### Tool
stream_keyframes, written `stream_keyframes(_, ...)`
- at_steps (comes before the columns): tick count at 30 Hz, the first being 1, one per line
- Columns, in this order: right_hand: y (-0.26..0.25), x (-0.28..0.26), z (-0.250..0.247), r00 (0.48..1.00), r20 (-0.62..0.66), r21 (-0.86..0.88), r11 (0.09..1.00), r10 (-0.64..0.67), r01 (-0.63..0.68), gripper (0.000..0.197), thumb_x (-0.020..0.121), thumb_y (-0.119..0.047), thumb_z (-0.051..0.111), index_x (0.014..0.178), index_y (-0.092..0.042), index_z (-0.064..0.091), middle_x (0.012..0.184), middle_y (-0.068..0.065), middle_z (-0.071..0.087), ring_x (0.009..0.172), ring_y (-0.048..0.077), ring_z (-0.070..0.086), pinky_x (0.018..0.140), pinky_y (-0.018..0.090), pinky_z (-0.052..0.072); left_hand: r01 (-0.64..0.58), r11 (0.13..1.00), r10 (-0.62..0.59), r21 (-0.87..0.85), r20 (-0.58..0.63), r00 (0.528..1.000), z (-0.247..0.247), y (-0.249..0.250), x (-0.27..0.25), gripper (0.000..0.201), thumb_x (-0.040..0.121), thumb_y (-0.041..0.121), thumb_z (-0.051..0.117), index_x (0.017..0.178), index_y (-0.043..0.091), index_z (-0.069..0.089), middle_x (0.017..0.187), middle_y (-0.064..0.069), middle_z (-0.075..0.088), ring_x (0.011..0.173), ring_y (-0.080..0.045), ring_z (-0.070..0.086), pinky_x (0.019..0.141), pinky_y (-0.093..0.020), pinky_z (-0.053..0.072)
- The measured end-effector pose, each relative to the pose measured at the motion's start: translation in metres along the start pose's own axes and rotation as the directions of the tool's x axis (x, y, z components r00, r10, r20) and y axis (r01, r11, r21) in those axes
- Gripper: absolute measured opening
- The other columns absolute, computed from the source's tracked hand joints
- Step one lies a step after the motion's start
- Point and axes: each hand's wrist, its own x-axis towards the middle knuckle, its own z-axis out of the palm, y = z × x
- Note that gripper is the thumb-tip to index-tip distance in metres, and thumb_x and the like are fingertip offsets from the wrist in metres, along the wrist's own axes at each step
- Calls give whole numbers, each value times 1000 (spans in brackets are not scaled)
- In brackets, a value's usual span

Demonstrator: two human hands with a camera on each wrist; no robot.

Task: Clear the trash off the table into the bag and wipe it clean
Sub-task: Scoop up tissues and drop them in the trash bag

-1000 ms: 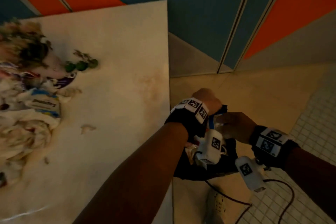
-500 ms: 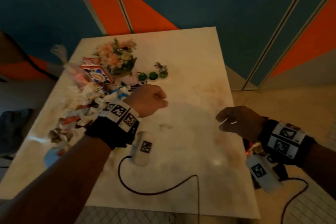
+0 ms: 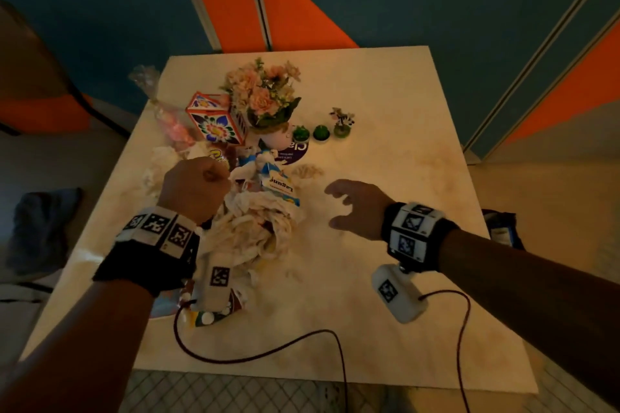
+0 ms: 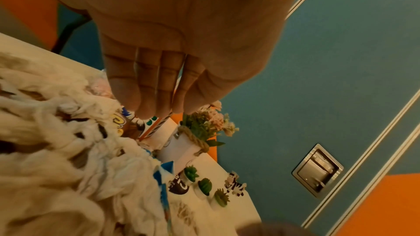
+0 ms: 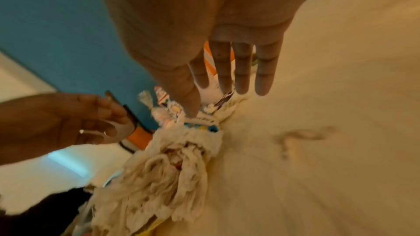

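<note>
The surface [image 3: 385,278] carries, on its near-left part, a heap of crumpled tissue [image 3: 250,231] mixed with wrappers, the task's trash; a printed wrapper [image 3: 280,186] lies on the heap's far edge. Beyond the heap stand things probably meant to stay: a flower pot [image 3: 268,111], a patterned box [image 3: 214,119] left of it, and small green candles [image 3: 310,134] to the pot's right. The bag [image 3: 501,231] shows only as a dark corner off the surface's right edge, well apart from the heap. The left hand [image 3: 193,186] hangs over the heap's far-left part; its grip reads as fisted from the head view but with fingers [image 4: 145,85] extended and empty from the wrist view. The right hand [image 3: 355,208] hovers just right of the heap, grip spread apart, holding nothing. Likely risks: a broad sweep toward the heap could catch the box or tip the pot; loose tissue could shed scraps crossing to the bag.
</note>
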Motion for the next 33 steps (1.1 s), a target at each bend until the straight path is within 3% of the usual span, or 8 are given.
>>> stream_keyframes(5,-51,53,27,987,54,-161,974,-154,161,80,87,-32,64,149,-40,14,161,6,0,147,33,9,116,47,22,54,999,-54,-1,3,999,1,-22,-9,7,85,19,65,91,21,67,95,2,64,86,-14,55,78,-26,43)
stream_keyframes(11,-82,91,45,980,182,-326,935,-83,140,75,86,-25,67,146,-44,26,159,7,-20,147,41,2,114,53,30,71,997,-70,-12,38,997,0,-43,-19,5,85,21,67,89,21,65,106,-2,67,97,-21,60,87,-35,48)
stream_keyframes(15,-77,94,55,983,179,-439,893,-25,103,69,88,-17,59,144,-42,29,159,13,-5,143,46,7,109,59,32,74,997,-73,-11,57,996,2,-50,-24,11,87,19,66,96,14,69,107,-3,66,95,-19,58,88,-32,46)
stream_keyframes(18,-77,90,57,991,117,-480,871,-57,107,60,88,-24,60,141,-37,34,150,15,14,129,45,26,98,54,42,72,997,-70,-11,79,994,1,-54,-23,12,88,17,64,98,12,69,107,-4,66,97,-22,60,80,-30,46)
stream_keyframes(21,-76,86,51,993,92,-403,910,-69,100,63,86,-32,62,141,-41,32,143,13,23,123,42,34,93,50,43,42,999,-41,-14,73,996,2,-58,-19,11,88,18,64,97,13,69,105,-3,66,93,-18,58,77,-27,43)
stream_keyframes(26,-80,76,33,997,61,-230,971,-49,62,64,87,-14,57,142,-32,30,140,14,33,117,40,46,78,37,42,23,1000,-22,-3,90,996,8,-59,-10,8,87,20,65,93,17,67,104,0,64,89,-12,52,79,-25,40)
stream_keyframes(30,-68,69,20,992,-105,-35,998,-63,60,31,87,-12,54,114,-21,42,90,4,49,81,31,49,68,35,34,47,999,-47,4,62,997,8,-57,-4,11,87,21,64,96,18,66,108,0,65,95,-17,57,82,-29,43)
stream_keyframes(33,-54,54,4,973,-233,134,991,5,27,24,87,-13,56,100,-22,38,78,-1,44,68,22,42,61,30,31,83,996,-83,21,6,997,3,-57,2,19,86,25,64,104,19,65,112,0,65,102,-21,60,86,-30,45)
